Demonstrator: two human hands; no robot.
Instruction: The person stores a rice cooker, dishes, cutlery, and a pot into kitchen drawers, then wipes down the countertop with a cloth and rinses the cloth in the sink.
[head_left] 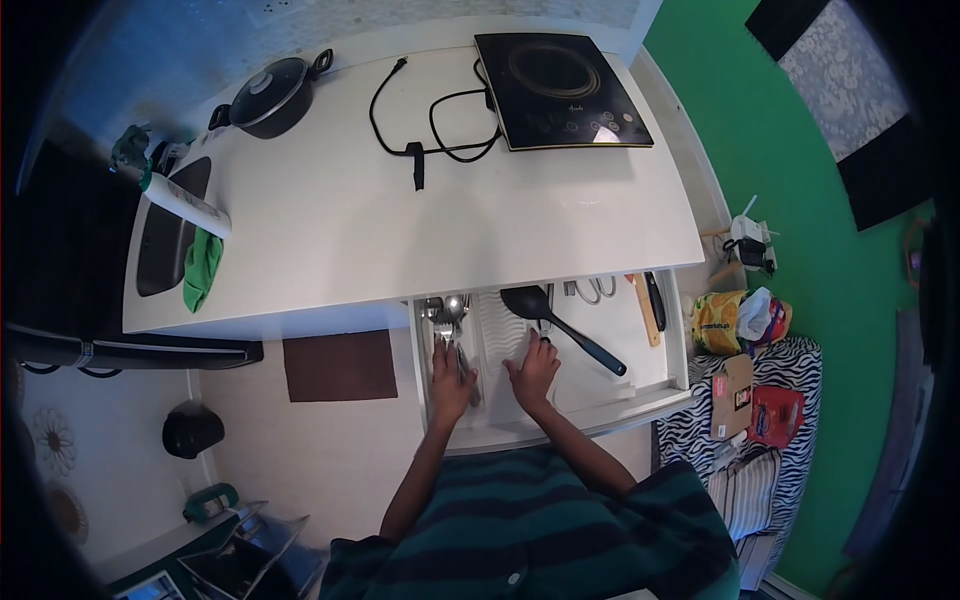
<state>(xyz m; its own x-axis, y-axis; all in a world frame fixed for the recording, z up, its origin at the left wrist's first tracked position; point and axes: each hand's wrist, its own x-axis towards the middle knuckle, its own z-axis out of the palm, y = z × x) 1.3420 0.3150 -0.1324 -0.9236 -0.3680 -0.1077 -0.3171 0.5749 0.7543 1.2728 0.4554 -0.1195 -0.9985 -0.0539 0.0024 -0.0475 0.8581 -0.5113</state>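
The open drawer (pixel 640 403) held a ladle (pixel 562 330) near the right hand (pixel 533 380), thumb spread, any grip unclear; the left hand (pixel 452 390) stretched over cutlery (pixel 454 308) along the drawer's left side, any pinch hidden. A careless sideways sweep risked jumbling the cutlery.

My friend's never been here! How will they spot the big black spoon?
Find the white counter, then the open drawer under its front edge. In there, just past the right hand, the black spoon lies slanting, handle toward the drawer's front right corner. Its wide, round, black head sets it apart from the small silver spoons at the drawer's left.
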